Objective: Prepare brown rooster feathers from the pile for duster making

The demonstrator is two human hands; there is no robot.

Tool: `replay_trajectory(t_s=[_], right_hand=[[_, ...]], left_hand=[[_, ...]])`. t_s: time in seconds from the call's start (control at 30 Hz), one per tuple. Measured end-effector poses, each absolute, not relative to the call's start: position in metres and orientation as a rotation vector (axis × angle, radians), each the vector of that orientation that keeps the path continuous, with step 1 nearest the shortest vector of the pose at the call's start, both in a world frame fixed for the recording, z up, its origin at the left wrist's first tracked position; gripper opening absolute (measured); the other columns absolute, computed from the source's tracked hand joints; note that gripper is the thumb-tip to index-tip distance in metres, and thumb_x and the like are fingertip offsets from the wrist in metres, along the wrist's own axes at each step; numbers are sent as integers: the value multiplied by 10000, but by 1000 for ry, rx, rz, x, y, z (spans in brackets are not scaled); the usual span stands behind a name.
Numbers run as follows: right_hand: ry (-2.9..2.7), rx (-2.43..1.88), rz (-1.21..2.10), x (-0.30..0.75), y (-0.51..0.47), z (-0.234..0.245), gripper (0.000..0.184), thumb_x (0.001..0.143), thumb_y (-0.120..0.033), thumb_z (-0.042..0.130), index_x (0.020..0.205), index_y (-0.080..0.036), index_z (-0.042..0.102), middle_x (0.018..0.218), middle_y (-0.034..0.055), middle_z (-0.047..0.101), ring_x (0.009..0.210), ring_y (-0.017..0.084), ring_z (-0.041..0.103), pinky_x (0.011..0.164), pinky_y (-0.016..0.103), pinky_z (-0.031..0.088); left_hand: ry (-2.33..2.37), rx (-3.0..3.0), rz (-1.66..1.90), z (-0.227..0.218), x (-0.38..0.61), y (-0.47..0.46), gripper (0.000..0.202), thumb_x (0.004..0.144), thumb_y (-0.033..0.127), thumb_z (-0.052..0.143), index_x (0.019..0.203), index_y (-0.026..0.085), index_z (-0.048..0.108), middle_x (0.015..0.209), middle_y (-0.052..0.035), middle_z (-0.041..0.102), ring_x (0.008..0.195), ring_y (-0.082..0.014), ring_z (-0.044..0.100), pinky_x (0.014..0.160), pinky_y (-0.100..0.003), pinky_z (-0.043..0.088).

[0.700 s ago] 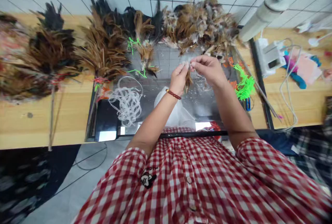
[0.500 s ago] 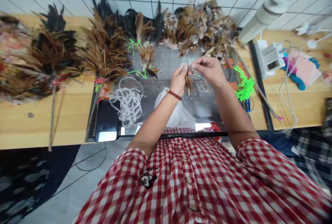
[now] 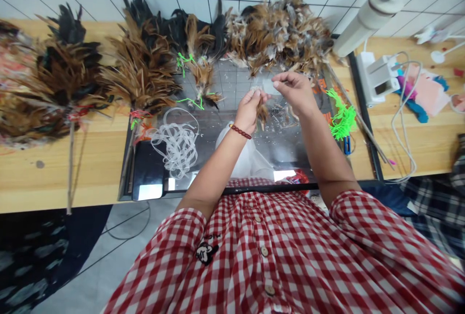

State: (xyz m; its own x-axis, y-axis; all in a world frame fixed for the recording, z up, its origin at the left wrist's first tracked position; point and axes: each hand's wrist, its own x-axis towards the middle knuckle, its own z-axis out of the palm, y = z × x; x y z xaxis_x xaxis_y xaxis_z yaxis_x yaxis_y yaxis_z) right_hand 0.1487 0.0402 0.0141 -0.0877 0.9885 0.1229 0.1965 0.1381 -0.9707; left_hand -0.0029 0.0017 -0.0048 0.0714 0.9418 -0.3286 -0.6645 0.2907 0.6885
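My left hand (image 3: pixel 250 109), with a beaded bracelet at its wrist, pinches a small bunch of brown feathers (image 3: pixel 262 115) that hangs below its fingers. To its right and slightly higher is my right hand (image 3: pixel 297 92), apart from the left, thumb and fingers pressed together. Whatever lies in that pinch is too small to make out. Under both hands is a dark glossy board (image 3: pixel 225 98) strewn with bits of feather. Just behind lies a feather bundle (image 3: pixel 203 76) tied with bright green string. A big pile of brown and white feathers (image 3: pixel 279 35) rests against the tiled wall.
Feather dusters (image 3: pixel 143 69) lie to the left, beside white ribbon (image 3: pixel 178 144) and a phone (image 3: pixel 148 171). At right are green strings (image 3: pixel 342 116), a thin stick (image 3: pixel 374 139), a white bottle (image 3: pixel 368 21) and a power strip (image 3: pixel 366 81) with cables.
My right hand has moved up and away from my left hand, leaving a gap between them. My left hand still holds the feathers in nearly the same place.
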Motion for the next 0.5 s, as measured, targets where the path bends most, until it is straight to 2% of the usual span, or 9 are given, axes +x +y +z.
replay_trajectory(t_s=[0.1,0.2,0.33,0.5], right_hand=[[-1531,-1198,1417,153,28,17,350,724,-380,906,991,-220,748,971,18,730,724,114,580,608,252,466],[-1535,-1181,1624,149,14,15,400,659,-381,948,944,-187,744,881,19,718,688,111,568,581,243,453],[-1441,-1327,1511,149,9,11,412,638,-484,957,721,-171,704,627,2,643,538,80,471,497,230,354],[-1342,-1358,1291,172,10,18,413,667,-529,928,664,-194,687,596,-8,625,504,69,419,479,230,322]], left_hand=[[755,354,1296,-5,-5,4,248,1008,393,661,866,200,594,743,20,594,1071,-157,750,973,-285,574],[722,321,1309,-3,-7,5,224,1012,386,650,899,204,586,769,15,606,1111,-166,749,1026,-311,578],[717,312,1323,-1,-11,6,185,1023,370,629,939,208,596,858,-10,654,1256,-212,719,1096,-357,552],[746,300,1362,-4,-18,9,190,1041,354,593,915,212,597,868,-15,683,1251,-209,725,1078,-333,545]])
